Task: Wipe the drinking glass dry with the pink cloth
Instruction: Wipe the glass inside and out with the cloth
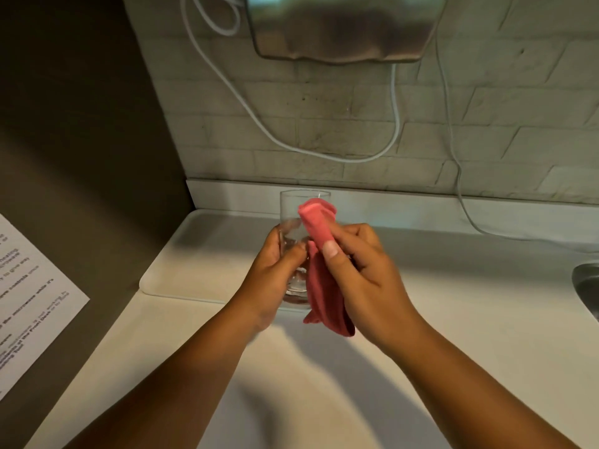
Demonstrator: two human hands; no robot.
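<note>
A clear drinking glass [293, 209] stands upright in the air above the white counter, held around its lower half by my left hand [275, 277]. My right hand [363, 280] pinches a pink cloth [319, 231] between thumb and fingers. The cloth's upper end presses against the outer right side of the glass near the rim. Its lower end hangs down past the base of the glass, between my two hands. The glass bottom is partly hidden by the cloth and my fingers.
A white tray [181, 273] lies on the counter [453, 319] under the glass. A steel sink edge [586, 280] shows at far right. White cables [395, 124] hang on the brick wall below a metal dispenser [343, 27]. A printed sheet [32, 296] is fixed at left.
</note>
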